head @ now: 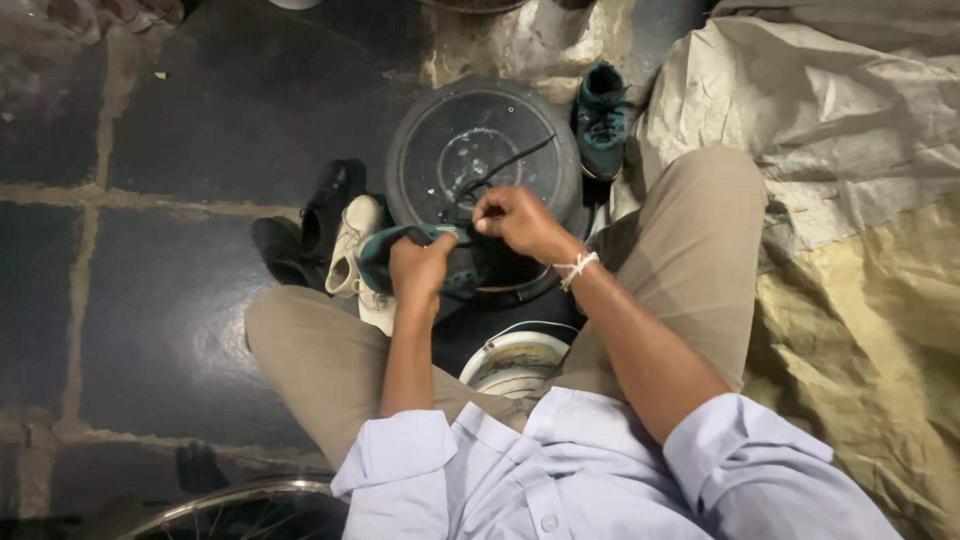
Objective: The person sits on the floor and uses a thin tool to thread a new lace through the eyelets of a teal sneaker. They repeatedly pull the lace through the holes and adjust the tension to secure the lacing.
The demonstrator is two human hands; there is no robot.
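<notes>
Gripping teal shoe [455, 262] tight, left hand [420, 265]; right hand [515, 220] pinching black lace [505, 163], pulling straight, slow.

Left hand [420, 268] clenched, forearm extended; right hand [515, 220] pinching, wrist bent.
</notes>
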